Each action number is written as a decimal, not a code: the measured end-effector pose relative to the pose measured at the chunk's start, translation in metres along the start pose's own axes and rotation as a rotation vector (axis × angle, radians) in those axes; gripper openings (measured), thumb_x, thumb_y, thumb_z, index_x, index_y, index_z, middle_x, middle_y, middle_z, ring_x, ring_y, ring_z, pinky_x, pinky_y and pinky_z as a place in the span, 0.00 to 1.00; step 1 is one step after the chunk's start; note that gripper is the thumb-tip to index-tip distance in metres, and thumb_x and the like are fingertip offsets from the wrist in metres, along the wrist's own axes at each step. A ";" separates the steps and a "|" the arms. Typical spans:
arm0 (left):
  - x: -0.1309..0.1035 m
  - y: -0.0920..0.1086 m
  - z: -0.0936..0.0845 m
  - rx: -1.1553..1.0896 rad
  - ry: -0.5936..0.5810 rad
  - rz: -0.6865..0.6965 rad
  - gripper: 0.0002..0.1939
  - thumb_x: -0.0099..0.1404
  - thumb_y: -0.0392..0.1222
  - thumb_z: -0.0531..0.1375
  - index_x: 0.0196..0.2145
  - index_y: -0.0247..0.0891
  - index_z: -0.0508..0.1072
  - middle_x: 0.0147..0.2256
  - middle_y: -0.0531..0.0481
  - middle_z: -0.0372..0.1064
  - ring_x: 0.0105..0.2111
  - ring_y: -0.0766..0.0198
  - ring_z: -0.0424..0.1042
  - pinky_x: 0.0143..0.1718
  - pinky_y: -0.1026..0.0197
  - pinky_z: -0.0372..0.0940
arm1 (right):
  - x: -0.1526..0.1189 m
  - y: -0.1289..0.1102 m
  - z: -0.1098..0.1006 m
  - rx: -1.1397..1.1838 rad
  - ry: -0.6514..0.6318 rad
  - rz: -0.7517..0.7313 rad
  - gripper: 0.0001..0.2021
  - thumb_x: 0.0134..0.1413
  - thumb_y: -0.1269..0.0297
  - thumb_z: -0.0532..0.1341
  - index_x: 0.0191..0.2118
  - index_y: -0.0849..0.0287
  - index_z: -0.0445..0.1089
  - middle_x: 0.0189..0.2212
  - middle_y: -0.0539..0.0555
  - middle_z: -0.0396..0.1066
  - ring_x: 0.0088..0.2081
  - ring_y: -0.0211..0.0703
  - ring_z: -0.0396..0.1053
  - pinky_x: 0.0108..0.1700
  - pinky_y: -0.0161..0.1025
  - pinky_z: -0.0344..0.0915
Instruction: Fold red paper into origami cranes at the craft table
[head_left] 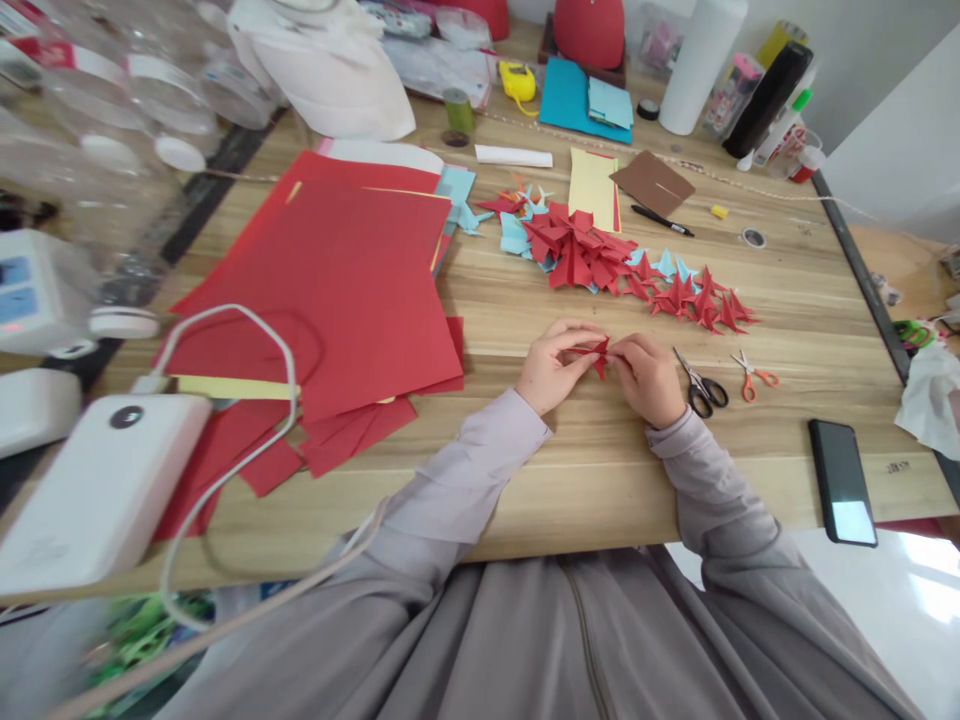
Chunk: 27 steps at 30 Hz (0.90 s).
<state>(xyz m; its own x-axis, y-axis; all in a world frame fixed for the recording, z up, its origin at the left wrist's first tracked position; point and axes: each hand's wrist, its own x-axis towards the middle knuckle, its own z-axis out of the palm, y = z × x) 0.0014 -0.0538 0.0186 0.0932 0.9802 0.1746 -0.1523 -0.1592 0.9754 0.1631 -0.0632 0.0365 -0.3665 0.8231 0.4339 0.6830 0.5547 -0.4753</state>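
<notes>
Both hands meet over the wooden table [525,470] on a small folded red paper piece [598,355]. My left hand [553,366] pinches its left side with fingertips. My right hand [646,378] grips its right side. Just beyond them lies a pile of folded red and light blue paper figures [600,255], stretching right to more red ones [701,300]. A stack of large red paper sheets [330,290] covers the table to the left of my hands.
Black-handled scissors [701,388] and small orange scissors [754,375] lie right of my right hand. A black phone [841,480] rests near the front right edge. A white power bank [97,490] with cable sits front left. Pen [661,220], tape, bottles and blue paper crowd the back.
</notes>
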 end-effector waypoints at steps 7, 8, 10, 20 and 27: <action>0.002 -0.001 -0.002 -0.124 0.067 -0.144 0.15 0.50 0.44 0.67 0.35 0.35 0.75 0.35 0.45 0.74 0.35 0.63 0.73 0.43 0.56 0.68 | 0.000 0.001 0.000 -0.121 -0.095 -0.068 0.09 0.60 0.67 0.54 0.34 0.58 0.71 0.33 0.57 0.71 0.36 0.45 0.67 0.40 0.41 0.63; 0.002 -0.001 -0.002 -0.136 0.076 -0.161 0.16 0.49 0.45 0.68 0.35 0.35 0.75 0.34 0.45 0.75 0.35 0.63 0.73 0.43 0.56 0.68 | 0.000 0.001 -0.001 -0.126 -0.107 -0.071 0.09 0.60 0.67 0.54 0.35 0.58 0.71 0.33 0.57 0.71 0.36 0.44 0.67 0.40 0.41 0.62; 0.003 0.000 -0.002 -0.156 0.086 -0.191 0.16 0.48 0.45 0.68 0.34 0.34 0.75 0.32 0.46 0.75 0.34 0.63 0.73 0.43 0.55 0.68 | 0.000 0.000 -0.001 -0.132 -0.130 -0.073 0.09 0.60 0.67 0.54 0.35 0.58 0.71 0.32 0.57 0.71 0.36 0.45 0.68 0.40 0.41 0.62; 0.002 0.004 -0.007 0.016 -0.036 -0.021 0.07 0.48 0.42 0.68 0.25 0.38 0.78 0.40 0.43 0.71 0.43 0.58 0.70 0.43 0.54 0.68 | 0.002 0.000 -0.002 -0.009 -0.120 -0.027 0.09 0.59 0.68 0.53 0.34 0.58 0.70 0.32 0.57 0.70 0.36 0.44 0.68 0.40 0.41 0.64; 0.003 -0.003 -0.007 0.060 -0.095 -0.050 0.08 0.46 0.42 0.69 0.26 0.38 0.78 0.41 0.43 0.70 0.44 0.58 0.70 0.44 0.54 0.68 | 0.002 -0.001 -0.003 0.036 -0.036 -0.016 0.08 0.58 0.68 0.54 0.34 0.58 0.70 0.32 0.56 0.67 0.36 0.43 0.67 0.39 0.40 0.65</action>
<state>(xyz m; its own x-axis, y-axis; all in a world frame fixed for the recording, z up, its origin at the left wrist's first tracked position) -0.0044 -0.0497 0.0153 0.1929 0.9720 0.1345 -0.0862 -0.1198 0.9890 0.1633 -0.0623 0.0398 -0.4003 0.8176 0.4140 0.6540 0.5713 -0.4959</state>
